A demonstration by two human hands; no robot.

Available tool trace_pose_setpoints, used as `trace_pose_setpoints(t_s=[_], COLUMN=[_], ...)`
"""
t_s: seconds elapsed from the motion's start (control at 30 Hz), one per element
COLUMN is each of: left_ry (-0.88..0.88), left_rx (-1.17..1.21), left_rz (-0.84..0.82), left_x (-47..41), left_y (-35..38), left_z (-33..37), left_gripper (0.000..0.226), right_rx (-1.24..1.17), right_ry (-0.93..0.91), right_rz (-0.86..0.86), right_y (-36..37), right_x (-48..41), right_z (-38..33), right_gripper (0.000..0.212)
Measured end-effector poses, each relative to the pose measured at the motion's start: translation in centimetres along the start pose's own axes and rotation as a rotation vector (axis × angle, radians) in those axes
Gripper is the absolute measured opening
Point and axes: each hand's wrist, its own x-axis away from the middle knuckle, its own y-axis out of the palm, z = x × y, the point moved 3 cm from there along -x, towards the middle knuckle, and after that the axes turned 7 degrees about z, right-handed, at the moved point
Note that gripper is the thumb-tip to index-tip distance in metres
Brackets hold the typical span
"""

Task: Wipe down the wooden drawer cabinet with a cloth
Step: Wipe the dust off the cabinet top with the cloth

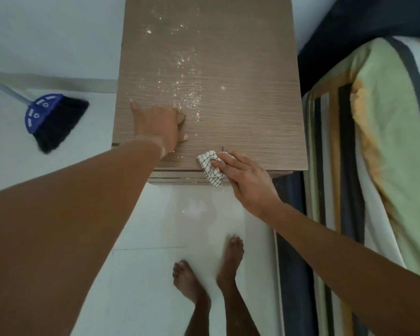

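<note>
The wiping looks barely begun: the right hand (243, 175) presses a checked cloth (210, 167) flat-fingered on the wooden cabinet (252, 105) top's near edge, while pale specks (184, 93) remain beyond the left hand (159, 126), which rests partly curled, holding nothing.

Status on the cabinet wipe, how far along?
Early. Nothing looks done: white specks cover the middle of the brown wood-grain cabinet top. In hand: the right hand presses a white black-checked cloth on the near front edge, while the left hand rests flat on the top. Left: the speckled strip up the middle, and the drawer fronts, barely in view.
</note>
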Motion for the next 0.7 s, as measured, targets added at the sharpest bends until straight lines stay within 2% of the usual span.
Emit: trace_pose_setpoints(t_s=[0.13, 0.3, 0.37, 0.47, 0.53, 0.7], left_ry=[-0.005, -0.01, 0.008, -0.016, -0.035, -0.124], left_rx=[-0.041, -0.051, -0.058, 0.121, 0.19, 0.259], left_rz=[-0.045, -0.075, -0.066, -0.089, -0.089, 0.051], left_x=[-0.6, -0.7, -1.1, -1.6, -2.4, -7.2], left_y=[0.0, -0.5, -1.0, -2.2, -3.4, -6.0], left_z=[0.1, 0.4, 0.3, -0.1, -0.7, -3.7], left_gripper=[0.056, 0.055, 0.052, 0.047, 0.043, 0.027], right_rx=[-0.009, -0.282, -0.399, -0.503, -0.537, -0.564], right_ry=[0.066, 0.27, 0.386, 0.549, 0.583, 0.63], right_rz=[0.036, 0.23, 0.253, 0.225, 0.236, 0.236], right_y=[-0.4, -2.1, -3.2, -4.1, -5.0, -6.7], right_x=[1.4, 0.7, -1.5, -6.0, -9.4, -19.5], right_z=[-1.9, -3.9, -3.6, -1.9, -0.5, 2.9], right_gripper=[0.046, 0.032, 0.03, 0.036, 0.037, 0.038])
